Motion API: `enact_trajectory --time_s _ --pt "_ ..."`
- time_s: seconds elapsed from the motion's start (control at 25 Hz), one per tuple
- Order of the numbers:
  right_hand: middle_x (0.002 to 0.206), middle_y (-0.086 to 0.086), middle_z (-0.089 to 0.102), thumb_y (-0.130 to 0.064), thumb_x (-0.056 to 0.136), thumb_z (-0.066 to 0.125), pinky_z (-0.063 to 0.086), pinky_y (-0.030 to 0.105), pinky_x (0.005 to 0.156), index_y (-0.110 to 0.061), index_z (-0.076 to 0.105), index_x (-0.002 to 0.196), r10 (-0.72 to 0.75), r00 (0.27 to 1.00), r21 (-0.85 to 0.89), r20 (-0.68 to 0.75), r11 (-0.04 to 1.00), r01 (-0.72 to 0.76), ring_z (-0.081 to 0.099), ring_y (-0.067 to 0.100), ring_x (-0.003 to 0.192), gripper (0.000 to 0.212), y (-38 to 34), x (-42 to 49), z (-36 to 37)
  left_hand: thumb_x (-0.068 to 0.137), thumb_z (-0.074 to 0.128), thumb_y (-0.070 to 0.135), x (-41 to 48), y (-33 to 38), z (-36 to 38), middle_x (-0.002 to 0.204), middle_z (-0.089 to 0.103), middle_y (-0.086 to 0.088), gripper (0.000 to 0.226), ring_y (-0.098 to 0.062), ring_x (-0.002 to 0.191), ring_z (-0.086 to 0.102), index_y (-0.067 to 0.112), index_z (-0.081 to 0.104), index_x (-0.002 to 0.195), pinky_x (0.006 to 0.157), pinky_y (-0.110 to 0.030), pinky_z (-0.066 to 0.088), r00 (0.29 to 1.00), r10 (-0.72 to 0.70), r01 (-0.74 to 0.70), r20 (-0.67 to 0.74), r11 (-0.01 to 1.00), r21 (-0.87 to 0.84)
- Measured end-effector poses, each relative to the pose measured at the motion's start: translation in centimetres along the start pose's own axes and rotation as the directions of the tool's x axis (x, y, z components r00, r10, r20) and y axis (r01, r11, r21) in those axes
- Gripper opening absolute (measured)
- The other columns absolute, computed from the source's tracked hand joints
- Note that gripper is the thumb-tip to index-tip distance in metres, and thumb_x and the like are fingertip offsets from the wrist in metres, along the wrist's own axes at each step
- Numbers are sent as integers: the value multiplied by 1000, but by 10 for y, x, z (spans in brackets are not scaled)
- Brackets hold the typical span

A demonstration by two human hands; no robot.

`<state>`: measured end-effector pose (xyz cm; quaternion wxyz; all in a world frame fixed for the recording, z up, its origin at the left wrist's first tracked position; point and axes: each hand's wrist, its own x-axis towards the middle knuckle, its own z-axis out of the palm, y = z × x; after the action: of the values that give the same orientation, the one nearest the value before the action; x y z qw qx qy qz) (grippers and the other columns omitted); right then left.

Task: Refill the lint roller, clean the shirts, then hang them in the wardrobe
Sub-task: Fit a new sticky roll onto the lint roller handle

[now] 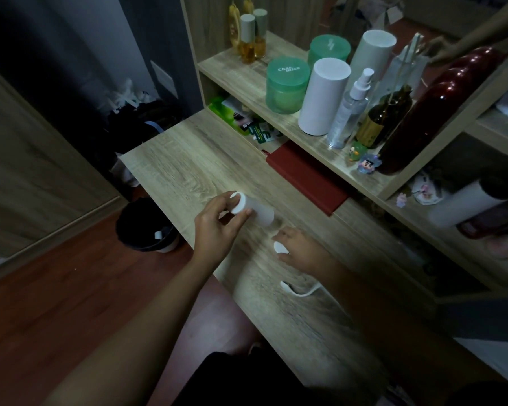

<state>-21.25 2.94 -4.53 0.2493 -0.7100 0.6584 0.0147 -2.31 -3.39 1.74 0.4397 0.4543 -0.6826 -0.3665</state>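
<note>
Refill stage: roll steadied by the left hand, small white part under the right.

Left hand (217, 219) closed on the near end of a white roll (254, 210), thumb and fingertips pinching its rim; the roll lies on its side on the worktop (188, 159), far end pointing away from the hand toward the shelves, likely held so the open end faces the person for fitting. Right hand (298, 249) rests knuckles-up just right of the roll, fingers curled over a small white cap-like piece (279, 247); whether it grips or only covers it, cannot tell. A white curved part (298, 290), maybe the roller handle, lies on the worktop just behind the right hand, toward the person. Bin (147, 227) sits on the floor left of the left hand. No shirts in view; cleaning not yet begun, by my reading.
</note>
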Motion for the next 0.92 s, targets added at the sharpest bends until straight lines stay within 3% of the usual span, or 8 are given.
enact_trajectory --time_s 0.12,0.2,0.28,0.36,0.44,0.56,0.92 --pt "126 15 55 -22 86 62 44 36 95 -8 55 125 21 988 168 -151 986 5 55 29 111 43 0 -2 -2 78 76 19 1 -5 -3 103 65 10 30 -1 94 63 10 67 105 79 -18 53 995 -99 99 -7 993 -57" --pt "113 14 63 -20 83 67 48 20 81 -6 61 118 156 916 431 -370 902 20 61 21 95 38 -7 -8 -16 81 73 18 4 -10 -6 97 68 2 20 -11 91 66 12 68 99 80 -24 53 972 -236 231 -8 957 -175" --pt "114 10 64 -18 81 69 47 8 78 -8 60 120 285 839 654 -464 749 108 62 12 94 41 -19 -15 -35 85 68 14 7 -11 -9 93 68 -4 5 -18 91 65 14 67 90 80 -32 54 911 -411 384 25 825 -416" --pt "119 6 63 -17 81 70 52 17 86 -10 58 124 316 811 755 -493 618 218 63 11 103 46 -35 -24 -51 89 62 11 8 -6 -8 95 66 -5 5 -21 97 63 14 63 85 84 -34 55 829 -550 486 107 611 -625" --pt "119 0 61 -17 80 71 52 23 89 -10 58 124 282 761 703 -585 644 301 61 10 107 47 -48 -34 -64 92 56 11 9 2 -5 97 65 -5 6 -19 98 63 11 58 86 84 -29 56 791 -582 524 189 485 -700" --pt "116 -6 59 -18 79 71 51 25 92 -8 59 122 234 701 620 -674 695 364 59 5 109 46 -57 -42 -73 93 53 11 10 11 -3 99 64 -6 10 -18 97 63 10 57 84 80 -25 57 789 -556 532 262 404 -744" --pt "116 -7 60 -15 76 74 50 20 92 -6 60 120 235 654 571 -719 736 363 54 -13 108 47 -55 -43 -73 93 54 11 13 18 2 102 61 -8 13 -17 94 65 10 56 80 76 -23 57 791 -541 533 286 380 -756"
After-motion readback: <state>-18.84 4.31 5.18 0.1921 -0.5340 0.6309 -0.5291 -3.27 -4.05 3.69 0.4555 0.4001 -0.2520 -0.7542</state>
